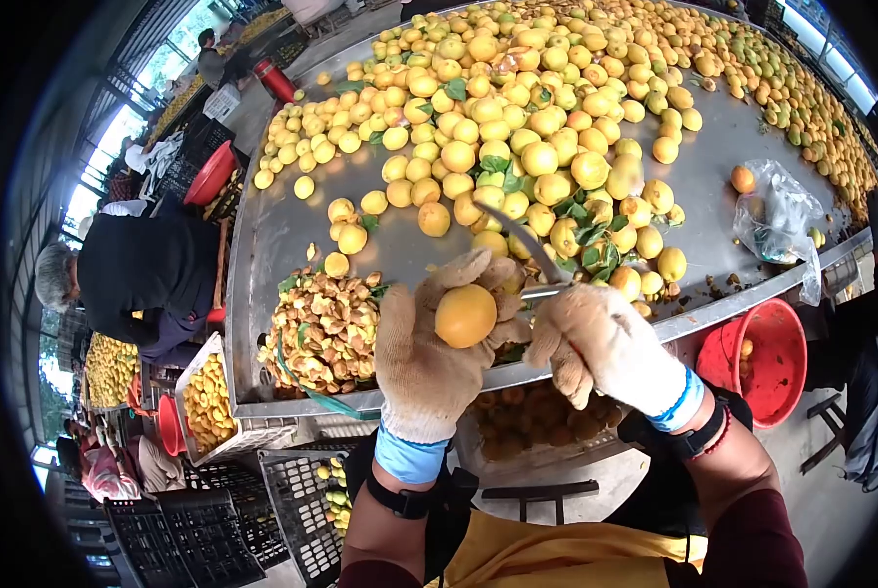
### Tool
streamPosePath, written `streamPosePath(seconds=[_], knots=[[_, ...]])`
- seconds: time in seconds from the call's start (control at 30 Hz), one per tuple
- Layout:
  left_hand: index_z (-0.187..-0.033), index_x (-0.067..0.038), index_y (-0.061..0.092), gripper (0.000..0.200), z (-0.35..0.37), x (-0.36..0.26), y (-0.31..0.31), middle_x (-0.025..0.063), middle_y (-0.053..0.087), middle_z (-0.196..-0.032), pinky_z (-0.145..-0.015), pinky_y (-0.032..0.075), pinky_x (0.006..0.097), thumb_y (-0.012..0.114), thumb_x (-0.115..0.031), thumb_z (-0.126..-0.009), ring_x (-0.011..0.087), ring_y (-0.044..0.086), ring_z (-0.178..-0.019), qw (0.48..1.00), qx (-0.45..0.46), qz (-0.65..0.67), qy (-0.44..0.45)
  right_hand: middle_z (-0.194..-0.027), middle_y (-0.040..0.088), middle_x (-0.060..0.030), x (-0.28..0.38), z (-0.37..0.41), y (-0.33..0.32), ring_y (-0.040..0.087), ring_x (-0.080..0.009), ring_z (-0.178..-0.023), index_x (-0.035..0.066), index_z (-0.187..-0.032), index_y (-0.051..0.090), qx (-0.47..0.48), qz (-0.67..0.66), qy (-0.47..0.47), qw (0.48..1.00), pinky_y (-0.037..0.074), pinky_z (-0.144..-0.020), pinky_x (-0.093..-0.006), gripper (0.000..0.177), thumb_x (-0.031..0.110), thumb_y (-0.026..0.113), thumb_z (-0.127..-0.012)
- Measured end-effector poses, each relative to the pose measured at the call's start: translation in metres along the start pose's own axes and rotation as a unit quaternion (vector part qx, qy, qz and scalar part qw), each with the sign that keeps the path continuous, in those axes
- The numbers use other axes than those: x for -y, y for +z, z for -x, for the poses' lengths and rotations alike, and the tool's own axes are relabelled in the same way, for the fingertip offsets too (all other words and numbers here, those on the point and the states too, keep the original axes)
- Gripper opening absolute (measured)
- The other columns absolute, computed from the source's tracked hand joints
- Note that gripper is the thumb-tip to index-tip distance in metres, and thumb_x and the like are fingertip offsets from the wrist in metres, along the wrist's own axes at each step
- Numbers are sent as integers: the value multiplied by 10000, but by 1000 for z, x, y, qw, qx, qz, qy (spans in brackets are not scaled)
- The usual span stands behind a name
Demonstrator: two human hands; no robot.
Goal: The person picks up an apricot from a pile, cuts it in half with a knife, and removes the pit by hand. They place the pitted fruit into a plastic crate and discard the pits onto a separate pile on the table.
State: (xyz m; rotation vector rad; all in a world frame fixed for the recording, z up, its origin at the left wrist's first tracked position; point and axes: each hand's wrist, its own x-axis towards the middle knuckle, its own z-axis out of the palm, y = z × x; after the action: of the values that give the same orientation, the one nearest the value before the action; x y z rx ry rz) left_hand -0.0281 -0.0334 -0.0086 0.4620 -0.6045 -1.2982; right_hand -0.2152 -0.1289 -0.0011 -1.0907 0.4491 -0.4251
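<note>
My left hand (437, 343), in a beige knit glove, is palm up near the table's front edge with a whole yellow-orange fruit (465, 317) resting in its curled fingers. Just to the right, my gloved right hand (605, 338) is closed around a knife, its handle mostly hidden. The curved blade (525, 235) points up and left over the fruit pile, apart from the held fruit. Behind both hands lies a large heap of yellow fruit (517, 118) with some green leaves. Cut brown and yellow pieces (326, 328) are piled left of my left hand.
The metal table (292, 220) has a raised rim. A clear plastic bag (780, 216) lies at its right. A red bucket (764, 367) stands below the right edge. Crates (210, 402) stand at the lower left. A person in dark clothes (150, 274) bends at the left.
</note>
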Motion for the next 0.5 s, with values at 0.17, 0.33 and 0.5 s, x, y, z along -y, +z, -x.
streamPosePath(seconds=[0.17,0.33,0.5], knots=[[-1298,-10,589,473,11,5,-3,193,669,-1260,-963,557,456,428,-410,-1104,322,671,-1151,995,-91,-18,29,-845,690,-15,13,5,33,607,-75,-633,31,-1166,698,-11,79,39,996,471,-535,-230,312,287,546,-1074],[-1181,-9,620,434,17,6,-9,190,669,-1253,-971,553,476,430,-389,-1095,344,663,-1153,995,-36,26,88,-902,731,-52,10,9,41,658,-115,-750,-4,-1153,687,5,118,77,990,512,-656,-245,322,235,482,-1086],[-1156,-2,607,506,24,6,3,197,665,-1257,-937,573,446,382,-453,-1115,315,655,-1150,990,-132,29,45,-939,741,-73,3,6,49,671,-136,-856,-18,-1130,683,6,155,69,985,523,-753,-253,302,185,464,-1086]])
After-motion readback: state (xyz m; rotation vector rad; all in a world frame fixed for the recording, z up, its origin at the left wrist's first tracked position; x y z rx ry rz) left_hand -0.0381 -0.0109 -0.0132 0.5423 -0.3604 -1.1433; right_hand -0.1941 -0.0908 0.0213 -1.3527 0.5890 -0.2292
